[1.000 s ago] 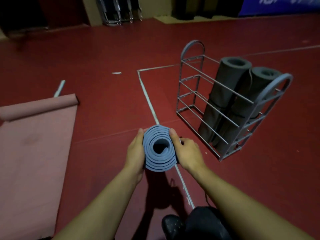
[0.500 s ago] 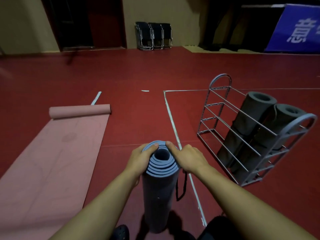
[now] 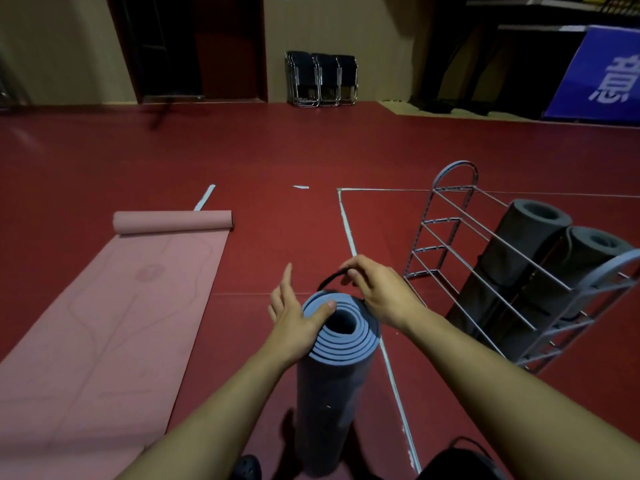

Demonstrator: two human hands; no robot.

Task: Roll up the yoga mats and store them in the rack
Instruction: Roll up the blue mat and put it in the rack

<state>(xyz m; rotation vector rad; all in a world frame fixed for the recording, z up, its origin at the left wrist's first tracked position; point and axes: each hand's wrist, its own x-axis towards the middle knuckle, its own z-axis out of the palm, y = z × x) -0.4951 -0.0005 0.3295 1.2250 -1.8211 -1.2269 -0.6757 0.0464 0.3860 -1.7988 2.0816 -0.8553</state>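
A rolled blue yoga mat (image 3: 330,386) stands upright on the red floor in front of me. My left hand (image 3: 294,317) steadies its top, thumb lying on the rim and fingers straight. My right hand (image 3: 377,292) pinches a black strap (image 3: 330,279) looped just above the far side of the roll. A pink mat (image 3: 114,306) lies mostly unrolled on the left, its far end curled. The grey wire rack (image 3: 485,268) stands to the right with two rolled dark grey mats (image 3: 526,244) leaning in it.
White lines (image 3: 346,223) are marked on the red floor. Folded chairs (image 3: 320,79) lean against the far wall and a blue banner (image 3: 602,74) stands at the back right. My dark shoes show at the bottom edge.
My right hand has left the mat's rim and now pinches the black strap above the roll. My left hand's fingers have straightened. The view has tilted up.
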